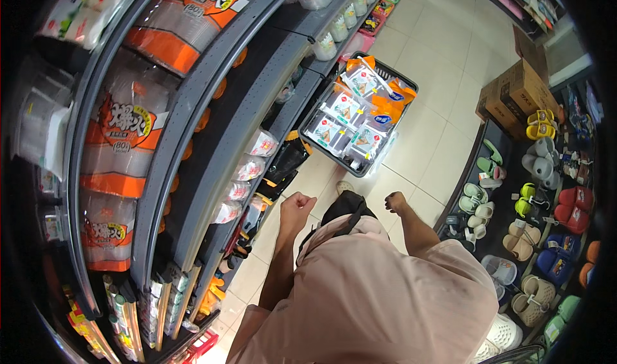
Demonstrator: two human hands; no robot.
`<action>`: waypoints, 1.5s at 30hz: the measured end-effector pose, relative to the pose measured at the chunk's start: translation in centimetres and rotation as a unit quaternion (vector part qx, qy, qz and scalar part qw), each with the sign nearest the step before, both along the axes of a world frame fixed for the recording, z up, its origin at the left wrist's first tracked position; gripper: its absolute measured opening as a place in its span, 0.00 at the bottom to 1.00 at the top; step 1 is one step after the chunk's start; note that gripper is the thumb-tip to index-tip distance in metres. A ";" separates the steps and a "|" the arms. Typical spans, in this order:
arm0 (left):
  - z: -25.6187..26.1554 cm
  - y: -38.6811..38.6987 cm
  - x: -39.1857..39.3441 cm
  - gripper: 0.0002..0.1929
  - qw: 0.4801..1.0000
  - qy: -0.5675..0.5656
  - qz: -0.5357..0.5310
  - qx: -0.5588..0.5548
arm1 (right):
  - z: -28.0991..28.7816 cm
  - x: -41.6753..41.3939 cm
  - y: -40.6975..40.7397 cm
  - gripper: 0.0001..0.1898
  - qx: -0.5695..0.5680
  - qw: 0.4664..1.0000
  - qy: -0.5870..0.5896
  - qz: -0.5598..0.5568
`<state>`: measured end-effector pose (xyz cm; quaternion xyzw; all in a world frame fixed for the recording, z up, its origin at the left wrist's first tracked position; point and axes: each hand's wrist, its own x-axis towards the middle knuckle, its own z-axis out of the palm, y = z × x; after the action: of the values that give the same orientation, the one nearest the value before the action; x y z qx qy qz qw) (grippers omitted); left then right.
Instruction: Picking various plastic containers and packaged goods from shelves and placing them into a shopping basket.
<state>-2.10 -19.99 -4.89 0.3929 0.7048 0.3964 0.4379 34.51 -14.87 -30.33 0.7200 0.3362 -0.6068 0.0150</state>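
Note:
My left hand (296,210) hangs in front of me with its fingers curled in and nothing seen in it, nearest the lower shelves on the left. My right hand (396,203) is held over the floor on the other side, its fingers loosely curled with no object visible. Ahead of me on the floor stands a dark plastic basket (322,147). Several clear packs with white printed cards (344,107) and orange-and-clear bags (389,106) fill it. Neither hand touches the basket.
Grey metal shelving (178,137) on the left holds bags of plastic cups (123,137) and white wrapped rolls (249,167). To the right, a low display carries clogs and slippers (521,241). A cardboard box (518,96) stands beyond it. Pale floor tiles (426,118) run between.

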 end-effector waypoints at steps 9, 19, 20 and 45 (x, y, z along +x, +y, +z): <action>0.1 -11.3 -2.3 0.20 0.991 0.107 0.062 0.053 | 2.7 -2.3 -2.8 0.10 0.076 0.995 0.014 0.070; -3.0 -23.9 -0.8 0.22 0.974 -0.066 0.212 0.031 | 6.0 -0.3 -7.7 0.14 0.077 0.989 -0.027 0.123; -3.1 -24.2 -0.7 0.22 0.973 -0.067 0.218 0.041 | 6.1 0.0 -8.4 0.15 0.071 0.989 -0.033 0.122; -2.1 -16.1 4.3 0.20 0.978 -0.010 0.202 0.045 | 6.6 3.1 2.5 0.17 0.176 0.982 0.061 0.040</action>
<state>2.23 -36.11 -6.98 0.2573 0.7467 0.5119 0.3378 37.61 -12.39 -23.75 0.6591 0.4661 -0.5802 -0.1083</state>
